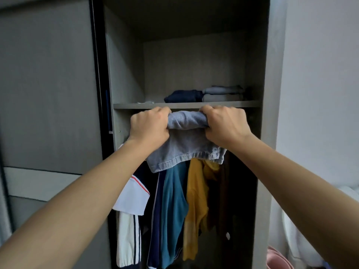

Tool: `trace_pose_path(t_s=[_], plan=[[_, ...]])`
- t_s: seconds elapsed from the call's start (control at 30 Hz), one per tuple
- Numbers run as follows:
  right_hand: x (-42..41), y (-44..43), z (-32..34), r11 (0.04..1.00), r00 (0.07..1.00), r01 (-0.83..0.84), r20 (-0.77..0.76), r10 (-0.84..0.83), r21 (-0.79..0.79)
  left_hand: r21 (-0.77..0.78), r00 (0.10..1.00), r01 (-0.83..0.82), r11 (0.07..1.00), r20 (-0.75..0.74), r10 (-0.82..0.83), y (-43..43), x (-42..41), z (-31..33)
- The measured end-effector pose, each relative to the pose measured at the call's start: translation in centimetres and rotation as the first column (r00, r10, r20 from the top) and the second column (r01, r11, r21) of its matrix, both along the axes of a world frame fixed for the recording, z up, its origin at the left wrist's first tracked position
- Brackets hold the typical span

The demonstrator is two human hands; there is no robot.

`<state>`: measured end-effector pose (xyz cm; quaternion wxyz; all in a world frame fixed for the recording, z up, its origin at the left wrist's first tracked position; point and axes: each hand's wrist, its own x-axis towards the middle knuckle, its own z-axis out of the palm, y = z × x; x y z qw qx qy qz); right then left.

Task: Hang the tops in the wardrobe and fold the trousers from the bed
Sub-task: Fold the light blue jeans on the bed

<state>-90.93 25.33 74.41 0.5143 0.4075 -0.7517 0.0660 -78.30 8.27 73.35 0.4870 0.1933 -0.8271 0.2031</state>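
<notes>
My left hand (pixel 148 128) and right hand (pixel 226 126) each clench one end of the folded light-blue jeans (pixel 184 146), fingers curled tight into the denim. The bundle's long axis runs sideways between my fists, hems hanging down below them. Just above my knuckles is the wardrobe shelf (pixel 186 105) with folded trousers (pixel 204 94); below my grip hang tops (pixel 174 206).

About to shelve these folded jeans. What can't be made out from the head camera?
The rail and hangers above the hung tops: head view, hidden behind the jeans and both hands.
The fingers of left hand and right hand: head view, curled into the cloth.
A pale item on the shelf, left end: too small, dim.
The white fabric at the right edge: cut off.
</notes>
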Motion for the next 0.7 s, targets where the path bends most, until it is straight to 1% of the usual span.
trace_pose_path(t_s=[0.1,0.23,0.37,0.53,0.7], plan=[[-2.8,-2.7,4.4,0.996,0.995,-0.011,-0.095,0.003,-0.085,-0.092,0.994,-0.002,0.996,-0.105,-0.008,-2.7,-2.6,4.9],[-6.7,-5.7,12.1,0.974,0.976,-0.079,-0.215,0.032,-0.212,-0.236,0.973,-0.008,0.972,-0.224,-0.046,-6.0,-6.5,12.9],[-10.7,-9.7,17.8,0.956,0.947,-0.112,-0.320,0.020,-0.272,-0.330,0.934,-0.053,0.942,-0.350,-0.070,-9.8,-10.7,18.3],[-15.9,-15.6,21.4,0.956,0.931,-0.083,-0.365,-0.027,-0.281,-0.336,0.922,-0.076,0.939,-0.383,-0.063,-15.8,-16.5,21.9],[-21.5,-22.1,23.1,0.966,0.928,-0.033,-0.366,-0.065,-0.255,-0.331,0.914,-0.030,0.943,-0.391,-0.108,-23.2,-23.5,23.0]])
